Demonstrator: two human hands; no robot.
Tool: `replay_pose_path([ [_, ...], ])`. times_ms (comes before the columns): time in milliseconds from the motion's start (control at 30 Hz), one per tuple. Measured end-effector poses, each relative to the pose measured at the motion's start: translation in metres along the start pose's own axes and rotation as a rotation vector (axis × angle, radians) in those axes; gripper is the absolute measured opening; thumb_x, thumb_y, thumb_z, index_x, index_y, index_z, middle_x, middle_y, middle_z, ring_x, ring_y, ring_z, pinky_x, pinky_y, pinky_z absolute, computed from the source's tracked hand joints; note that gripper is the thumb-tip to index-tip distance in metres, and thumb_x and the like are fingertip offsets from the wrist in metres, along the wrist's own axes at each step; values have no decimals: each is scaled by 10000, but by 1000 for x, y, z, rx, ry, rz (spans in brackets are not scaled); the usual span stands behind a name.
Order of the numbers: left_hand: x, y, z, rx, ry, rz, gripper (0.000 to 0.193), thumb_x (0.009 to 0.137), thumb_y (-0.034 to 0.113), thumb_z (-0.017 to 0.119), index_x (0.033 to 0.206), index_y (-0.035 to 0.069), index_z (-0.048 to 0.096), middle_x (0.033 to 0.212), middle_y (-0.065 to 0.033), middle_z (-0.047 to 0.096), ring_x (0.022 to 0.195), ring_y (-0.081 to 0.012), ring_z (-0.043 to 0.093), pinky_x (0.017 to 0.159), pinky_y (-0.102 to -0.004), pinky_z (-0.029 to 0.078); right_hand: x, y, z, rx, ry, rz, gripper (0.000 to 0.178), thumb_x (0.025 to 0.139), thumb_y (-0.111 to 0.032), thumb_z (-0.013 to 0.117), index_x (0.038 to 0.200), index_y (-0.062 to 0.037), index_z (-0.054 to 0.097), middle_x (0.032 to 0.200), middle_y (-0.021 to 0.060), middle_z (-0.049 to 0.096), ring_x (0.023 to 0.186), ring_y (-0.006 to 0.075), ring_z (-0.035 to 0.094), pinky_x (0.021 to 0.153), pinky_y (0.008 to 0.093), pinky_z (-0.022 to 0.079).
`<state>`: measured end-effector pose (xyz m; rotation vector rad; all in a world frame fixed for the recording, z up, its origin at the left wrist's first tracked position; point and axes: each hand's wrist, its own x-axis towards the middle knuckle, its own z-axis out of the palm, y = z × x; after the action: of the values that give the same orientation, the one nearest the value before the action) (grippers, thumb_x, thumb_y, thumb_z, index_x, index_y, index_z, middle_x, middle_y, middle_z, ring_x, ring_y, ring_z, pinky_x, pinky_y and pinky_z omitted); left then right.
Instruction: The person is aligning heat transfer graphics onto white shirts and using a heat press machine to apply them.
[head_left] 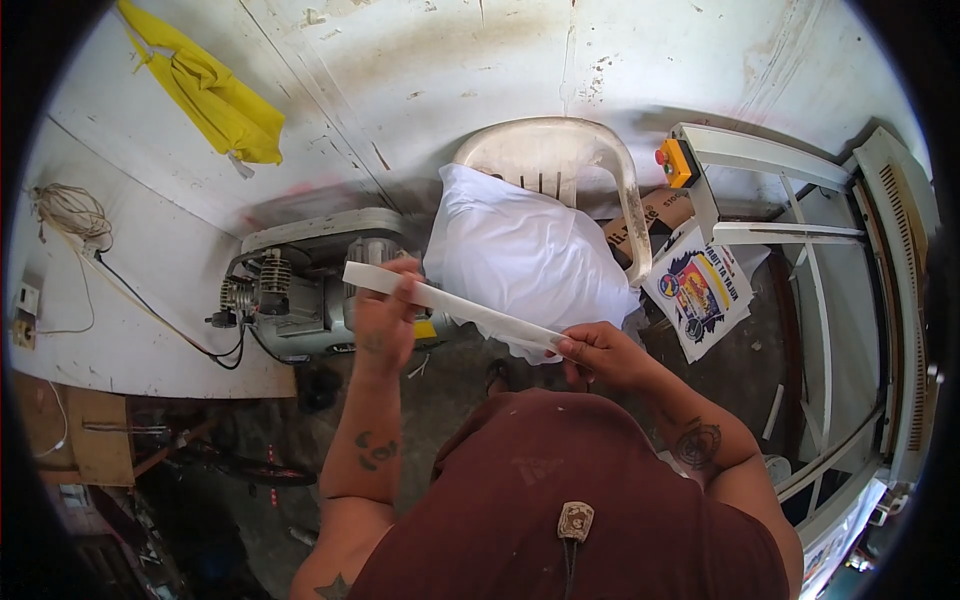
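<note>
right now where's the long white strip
In the head view, the long flat white strip spans between the left hand and right hand, near the centre.

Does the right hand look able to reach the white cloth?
Probably yes: the white cloth lies just ahead of the right hand, seemingly unblocked, though that hand pinches a white strip.

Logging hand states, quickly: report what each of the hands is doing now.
Left hand: closed, holding the long, flat white strip near its left end.
Right hand: closed, pinching the same strip at its right end.
</note>
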<state>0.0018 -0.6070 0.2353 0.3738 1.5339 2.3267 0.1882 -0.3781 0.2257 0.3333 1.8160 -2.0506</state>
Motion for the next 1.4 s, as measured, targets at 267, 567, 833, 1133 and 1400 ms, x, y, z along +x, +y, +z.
replay_pose_path([
  [267,-31,-39,30,107,-138,-244,199,858,185,664,956,14,642,796,-38,609,722,-105,555,645,-237,452,4,-12,12,-207,74,-30,302,945,-294,473,919,-27,611,665,6,575,634,108,524,612,283,434],
  [567,-34,-36,37,331,-326,-197,177,888,166,621,960,6,644,808,-23,596,732,-96,517,666,-240,421,22,-32,8,-449,-8,-23,298,946,-277,460,940,-7,587,703,83,595,658,160,591,623,326,445],
  [833,-36,-33,33,113,-252,-272,157,900,117,592,1017,22,636,830,-22,587,744,-91,516,658,-227,430,17,-25,0,-25,-110,-98,208,917,-161,519,1079,-32,534,744,40,616,636,93,536,596,244,447],
  [1133,-33,-27,33,34,-336,-176,183,933,139,539,1042,23,628,928,-11,581,811,-89,515,723,-226,423,4,-39,-13,-203,-62,-102,224,887,-101,548,1094,-15,535,792,59,622,601,90,545,549,227,462],
  [1400,-30,-30,25,-146,-249,-184,195,909,122,579,1066,14,616,936,-31,598,841,-113,558,734,-249,473,-5,-45,-20,-177,5,-92,195,875,-78,571,1053,3,574,777,45,612,574,88,543,539,228,469],
])
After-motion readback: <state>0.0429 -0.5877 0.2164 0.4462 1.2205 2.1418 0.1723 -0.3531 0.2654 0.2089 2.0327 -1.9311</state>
